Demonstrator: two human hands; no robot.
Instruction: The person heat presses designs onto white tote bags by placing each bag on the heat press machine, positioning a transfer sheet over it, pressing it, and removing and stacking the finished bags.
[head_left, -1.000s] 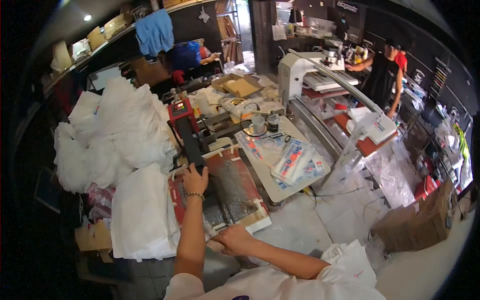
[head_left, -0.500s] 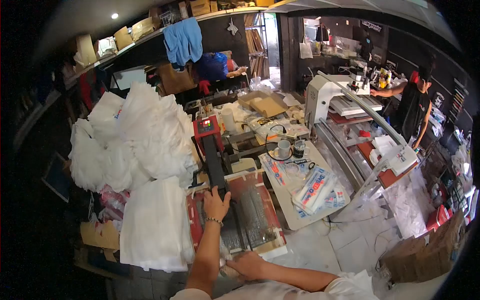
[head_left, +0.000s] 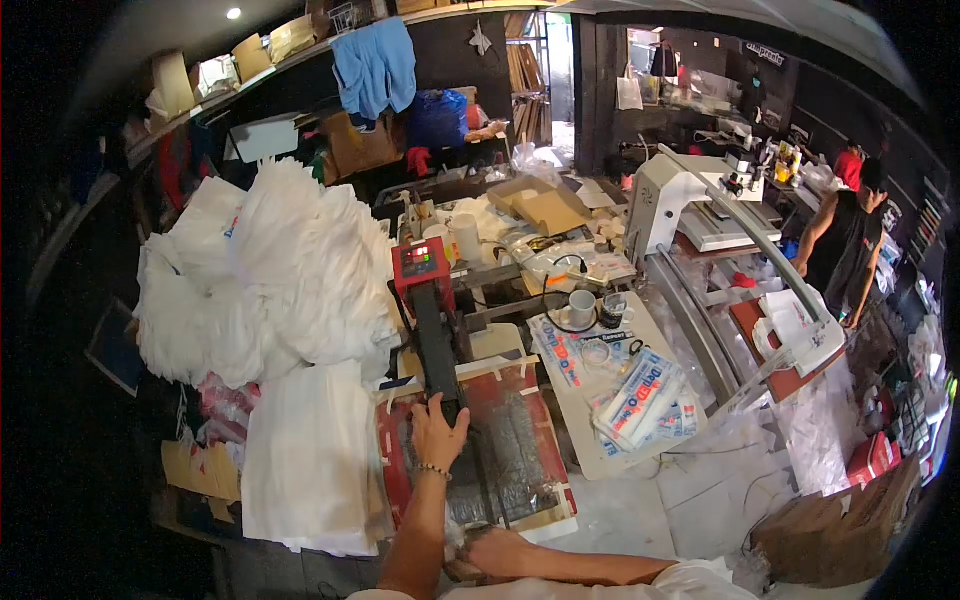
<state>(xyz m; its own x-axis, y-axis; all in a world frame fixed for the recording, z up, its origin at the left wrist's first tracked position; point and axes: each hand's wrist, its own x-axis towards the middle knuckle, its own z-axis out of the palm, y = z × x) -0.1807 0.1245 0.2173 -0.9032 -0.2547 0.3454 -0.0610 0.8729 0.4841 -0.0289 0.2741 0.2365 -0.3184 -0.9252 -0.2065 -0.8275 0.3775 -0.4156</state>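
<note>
My left hand, with a beaded bracelet at the wrist, is closed round the end of the long black arm of a heat press. The arm runs back to a red control box with a lit display. Beneath lies the press's red-edged bed, its dark middle covered by a shiny wrinkled sheet. My right hand is curled low at the bed's front edge; what its fingers grip is blurred and partly hidden. A neat stack of white fabric stands left of the press.
A heaped pile of white fabric rises behind the stack. To the right, a small table carries printed packets and a mug. Beyond it are a large white press and a co-worker. A cardboard box sits lower right.
The view has shifted slightly. Both my hands stay in nearly the same places on the press. The co-worker has lowered the arm that reached toward the white press.
</note>
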